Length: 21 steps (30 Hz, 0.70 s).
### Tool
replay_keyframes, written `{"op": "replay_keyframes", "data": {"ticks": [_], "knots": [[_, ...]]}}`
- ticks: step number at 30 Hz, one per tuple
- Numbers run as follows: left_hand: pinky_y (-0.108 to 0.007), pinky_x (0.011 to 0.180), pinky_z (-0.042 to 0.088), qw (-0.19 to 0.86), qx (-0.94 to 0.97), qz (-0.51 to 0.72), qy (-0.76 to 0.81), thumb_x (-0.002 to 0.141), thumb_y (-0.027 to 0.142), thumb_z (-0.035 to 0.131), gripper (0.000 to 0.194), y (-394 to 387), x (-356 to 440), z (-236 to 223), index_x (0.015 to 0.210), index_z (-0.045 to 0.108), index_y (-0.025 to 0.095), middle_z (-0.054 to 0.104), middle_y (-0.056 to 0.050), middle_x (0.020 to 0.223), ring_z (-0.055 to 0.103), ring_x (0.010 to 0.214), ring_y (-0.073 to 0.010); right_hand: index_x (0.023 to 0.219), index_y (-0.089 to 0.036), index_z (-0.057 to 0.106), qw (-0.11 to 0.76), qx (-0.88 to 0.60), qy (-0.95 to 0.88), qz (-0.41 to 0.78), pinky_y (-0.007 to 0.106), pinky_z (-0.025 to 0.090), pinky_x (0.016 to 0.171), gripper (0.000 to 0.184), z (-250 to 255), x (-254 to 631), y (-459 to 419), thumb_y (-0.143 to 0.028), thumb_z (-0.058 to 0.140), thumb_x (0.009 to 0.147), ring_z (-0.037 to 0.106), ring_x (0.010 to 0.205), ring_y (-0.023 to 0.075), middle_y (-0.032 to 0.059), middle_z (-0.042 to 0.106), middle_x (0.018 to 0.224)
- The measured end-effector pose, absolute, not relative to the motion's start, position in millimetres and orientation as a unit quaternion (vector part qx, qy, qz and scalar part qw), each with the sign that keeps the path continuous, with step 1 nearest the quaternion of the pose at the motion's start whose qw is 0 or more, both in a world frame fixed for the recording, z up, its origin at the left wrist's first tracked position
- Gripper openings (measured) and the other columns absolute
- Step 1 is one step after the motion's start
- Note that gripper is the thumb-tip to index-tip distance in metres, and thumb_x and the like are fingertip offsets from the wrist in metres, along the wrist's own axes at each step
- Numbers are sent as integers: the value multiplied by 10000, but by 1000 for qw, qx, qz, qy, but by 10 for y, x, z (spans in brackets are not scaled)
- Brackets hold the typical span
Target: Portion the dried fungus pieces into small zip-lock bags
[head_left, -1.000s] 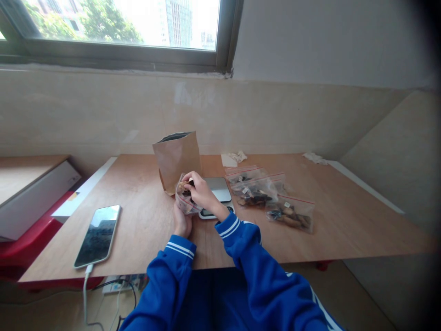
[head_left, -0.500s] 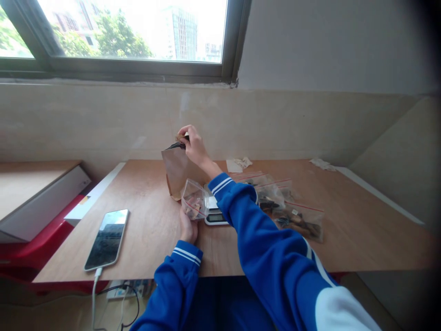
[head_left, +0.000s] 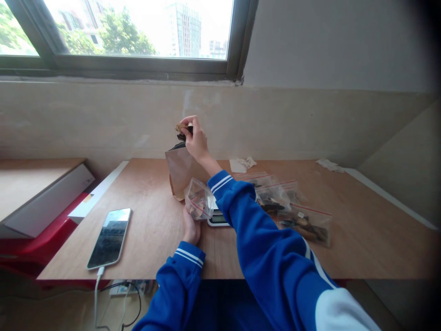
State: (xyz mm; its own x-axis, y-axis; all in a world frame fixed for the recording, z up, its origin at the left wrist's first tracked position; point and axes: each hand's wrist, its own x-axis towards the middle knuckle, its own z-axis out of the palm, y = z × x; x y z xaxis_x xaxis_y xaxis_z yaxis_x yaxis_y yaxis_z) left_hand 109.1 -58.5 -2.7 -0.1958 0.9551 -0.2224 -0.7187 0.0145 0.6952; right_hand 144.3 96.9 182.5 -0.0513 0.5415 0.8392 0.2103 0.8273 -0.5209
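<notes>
My right hand (head_left: pixel 197 140) is closed on some brown and black dried pieces (head_left: pixel 183 130), held just above the mouth of an upright brown paper bag (head_left: pixel 181 170). Lower down, my left hand (head_left: pixel 191 226) grips a clear zip bag (head_left: pixel 199 200) with a red seal line and a few pale brown bits inside. Its mouth stands apart, and it is in front of the paper bag. A white digital scale (head_left: pixel 218 219) is beside the zip bag, partly covered by my right sleeve.
Several filled zip bags (head_left: pixel 306 225) with dark dried pieces lie right of the scale. A phone (head_left: pixel 110 238) with a charging cable (head_left: pixel 97 289) is at the left. Crumpled tissue (head_left: pixel 247 162) lies at the back, and a wall stands behind the wooden table (head_left: pixel 148 193).
My right hand has risen slightly, lifting the dried pieces clear of the paper bag's mouth. The zip bag in my left hand has tilted a little. The whole view has shifted slightly.
</notes>
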Motion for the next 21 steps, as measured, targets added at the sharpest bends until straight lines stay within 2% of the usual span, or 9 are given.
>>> {"op": "replay_keyframes", "data": {"ticks": [5,12,17,21], "knots": [[-310,694,552,615,164,678,369,900,386,456,395,-592,1084,-14,1144,641,137,722,-97,944,670,797,-198,880,-204,469,542,-258,-785,152,285,461,875,106,1800,1511,1016,-104,438,864,558,919,159,48,583,947],[-294,640,541,604,171,687,366,894,360,446,390,-589,1082,-55,1147,635,131,721,-88,900,668,761,-195,928,-180,494,470,-258,-823,188,274,452,831,79,1788,1680,853,-136,493,861,547,851,148,31,597,915],[-315,686,540,604,175,684,371,893,364,450,385,-593,1078,-58,1131,645,134,719,-95,940,671,808,-205,896,-168,542,413,-248,-862,158,281,441,847,62,1869,1767,757,-140,529,842,543,874,154,29,579,917],[-322,717,537,602,180,682,373,896,371,448,390,-604,1081,-21,1126,648,128,719,-105,951,672,821,-209,911,-151,590,398,-256,-874,108,281,434,895,118,1825,1769,687,-164,473,901,538,939,156,64,547,989]]}}
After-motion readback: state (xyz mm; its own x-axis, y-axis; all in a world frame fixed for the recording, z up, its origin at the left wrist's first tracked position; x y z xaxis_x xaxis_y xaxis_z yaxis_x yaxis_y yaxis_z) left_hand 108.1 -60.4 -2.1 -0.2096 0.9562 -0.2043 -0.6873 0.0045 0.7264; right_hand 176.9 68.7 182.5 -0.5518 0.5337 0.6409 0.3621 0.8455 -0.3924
